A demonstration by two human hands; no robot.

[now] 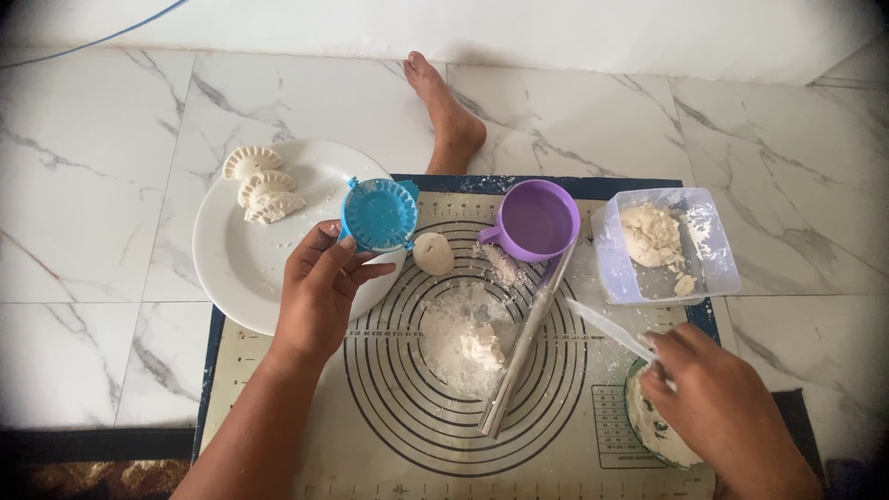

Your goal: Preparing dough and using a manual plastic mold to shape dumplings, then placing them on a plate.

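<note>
My left hand (319,287) holds a round blue dumpling mould (379,214) by its near edge, over the rim of a white plate (231,268). Three folded, crimped dumplings (259,183) lie on the plate's far left. My right hand (718,403) grips a clear plastic spoon or knife (607,326) above a bowl of white filling (657,435) at the lower right. A small dough ball (432,253) rests on the baking mat (278,435) beside the mould. A flour heap with a dough lump (468,343) sits in the mat's circles.
A metal rolling pin (526,344) lies diagonally on the mat. A purple cup (536,220) and a clear plastic tub with dough (662,243) stand at the mat's far side. A person's bare foot (446,111) rests on the marble floor beyond the mat.
</note>
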